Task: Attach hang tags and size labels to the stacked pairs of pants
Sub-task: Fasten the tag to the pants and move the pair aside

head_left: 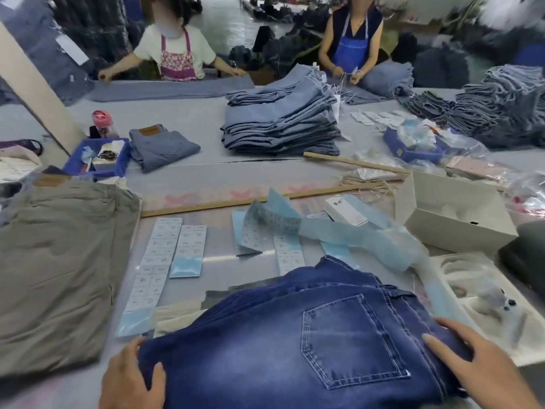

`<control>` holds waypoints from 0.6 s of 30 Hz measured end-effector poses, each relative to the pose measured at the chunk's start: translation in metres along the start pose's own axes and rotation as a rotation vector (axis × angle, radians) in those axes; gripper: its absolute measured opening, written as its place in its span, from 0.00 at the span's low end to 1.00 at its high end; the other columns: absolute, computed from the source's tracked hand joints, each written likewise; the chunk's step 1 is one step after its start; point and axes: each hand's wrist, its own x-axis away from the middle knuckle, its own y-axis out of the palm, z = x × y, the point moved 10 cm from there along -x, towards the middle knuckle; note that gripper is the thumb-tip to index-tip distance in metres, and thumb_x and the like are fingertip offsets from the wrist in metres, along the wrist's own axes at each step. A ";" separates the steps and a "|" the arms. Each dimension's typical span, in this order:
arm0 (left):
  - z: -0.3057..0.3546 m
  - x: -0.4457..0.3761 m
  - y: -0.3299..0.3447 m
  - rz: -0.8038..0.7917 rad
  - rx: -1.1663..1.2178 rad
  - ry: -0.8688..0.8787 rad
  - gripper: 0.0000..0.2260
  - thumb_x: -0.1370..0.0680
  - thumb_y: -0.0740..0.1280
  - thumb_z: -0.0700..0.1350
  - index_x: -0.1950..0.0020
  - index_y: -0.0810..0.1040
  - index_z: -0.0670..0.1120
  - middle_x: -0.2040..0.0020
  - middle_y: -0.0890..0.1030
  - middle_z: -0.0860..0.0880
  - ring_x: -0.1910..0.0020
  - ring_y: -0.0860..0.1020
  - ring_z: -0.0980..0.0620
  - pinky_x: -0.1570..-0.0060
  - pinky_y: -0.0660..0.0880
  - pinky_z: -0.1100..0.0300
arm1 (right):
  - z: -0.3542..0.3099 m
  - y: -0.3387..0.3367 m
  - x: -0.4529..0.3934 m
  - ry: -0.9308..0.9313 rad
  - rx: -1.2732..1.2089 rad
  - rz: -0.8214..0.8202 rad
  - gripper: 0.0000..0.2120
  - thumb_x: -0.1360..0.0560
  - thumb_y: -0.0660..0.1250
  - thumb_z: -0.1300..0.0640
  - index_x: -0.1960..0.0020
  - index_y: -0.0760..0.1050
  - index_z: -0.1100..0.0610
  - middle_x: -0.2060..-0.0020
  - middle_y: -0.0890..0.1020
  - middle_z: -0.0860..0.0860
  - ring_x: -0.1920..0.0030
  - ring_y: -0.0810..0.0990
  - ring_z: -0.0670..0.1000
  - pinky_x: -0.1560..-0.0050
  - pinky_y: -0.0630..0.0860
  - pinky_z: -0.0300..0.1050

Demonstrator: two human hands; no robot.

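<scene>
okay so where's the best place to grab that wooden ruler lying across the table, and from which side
Probably the wooden ruler near its left end, pinched across its narrow width from above. It lies flat, that stretch is bare, while curled blue label strips cover its right part.

Head view, lower edge of frame. Only two parts of the wearer's body visible: left hand [132, 376] at lower left, right hand [483, 370] at lower right. Both bare, no gloves. No rings, watch or bracelet seen on the visible portions. Right forearm enters from the bottom right corner, uncovered up to the frame edge; no sleeve or cuff shows. Left wrist cut off by the frame edge. Fingernails short, unpainted where discernible; finer detail lost to blur.
</scene>
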 end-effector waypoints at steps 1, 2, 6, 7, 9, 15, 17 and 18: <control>0.015 0.000 -0.002 0.083 0.004 0.051 0.23 0.25 0.68 0.39 0.39 0.73 0.22 0.40 0.74 0.24 0.35 0.72 0.26 0.33 0.64 0.41 | -0.005 -0.002 0.003 -0.040 -0.050 0.014 0.20 0.33 0.81 0.52 0.43 0.80 0.45 0.45 0.84 0.51 0.45 0.80 0.54 0.41 0.73 0.47; 0.036 0.001 0.002 0.185 -0.039 0.165 0.18 0.26 0.71 0.37 0.42 0.77 0.25 0.43 0.78 0.28 0.40 0.76 0.29 0.36 0.67 0.41 | -0.011 -0.003 0.006 -0.076 -0.102 0.024 0.20 0.32 0.81 0.56 0.44 0.80 0.44 0.46 0.84 0.50 0.45 0.80 0.53 0.43 0.73 0.42; 0.153 0.010 0.079 0.111 -0.166 0.696 0.18 0.23 0.74 0.46 0.34 0.77 0.50 0.41 0.78 0.54 0.42 0.75 0.49 0.39 0.72 0.52 | -0.021 0.008 -0.002 -0.075 -0.331 -0.022 0.21 0.27 0.77 0.62 0.41 0.79 0.42 0.47 0.85 0.40 0.45 0.83 0.47 0.42 0.79 0.45; 0.175 -0.006 0.104 0.023 -0.201 0.693 0.16 0.21 0.70 0.52 0.33 0.77 0.52 0.40 0.77 0.56 0.41 0.75 0.51 0.38 0.73 0.52 | -0.018 0.013 -0.007 -0.030 -0.357 -0.060 0.20 0.27 0.77 0.60 0.40 0.78 0.43 0.48 0.84 0.40 0.46 0.83 0.45 0.44 0.80 0.46; 0.211 -0.035 0.156 -0.209 -0.233 0.581 0.14 0.18 0.62 0.61 0.42 0.79 0.54 0.40 0.81 0.52 0.44 0.77 0.50 0.39 0.74 0.49 | -0.014 0.022 -0.012 0.038 -0.347 -0.160 0.19 0.28 0.79 0.53 0.41 0.75 0.45 0.53 0.82 0.36 0.53 0.82 0.37 0.53 0.78 0.35; 0.258 -0.078 0.258 -0.687 -0.140 0.196 0.27 0.21 0.66 0.65 0.39 0.79 0.41 0.43 0.80 0.42 0.54 0.78 0.48 0.56 0.73 0.57 | -0.068 -0.026 0.003 -0.293 -0.137 -0.017 0.30 0.33 0.82 0.51 0.41 0.71 0.29 0.53 0.84 0.32 0.52 0.83 0.35 0.49 0.77 0.32; 0.261 -0.080 0.271 -0.755 -0.223 0.223 0.19 0.20 0.68 0.58 0.44 0.78 0.42 0.47 0.79 0.43 0.60 0.76 0.53 0.63 0.73 0.61 | -0.104 -0.045 0.020 -0.504 -0.146 0.046 0.32 0.35 0.79 0.47 0.39 0.69 0.25 0.51 0.82 0.28 0.54 0.82 0.32 0.54 0.75 0.24; 0.264 -0.082 0.277 -0.766 -0.241 0.261 0.11 0.19 0.68 0.52 0.48 0.78 0.44 0.48 0.79 0.43 0.61 0.76 0.53 0.62 0.76 0.62 | -0.117 -0.051 0.026 -0.582 -0.153 0.067 0.31 0.35 0.78 0.45 0.37 0.69 0.26 0.50 0.82 0.28 0.54 0.82 0.32 0.55 0.74 0.23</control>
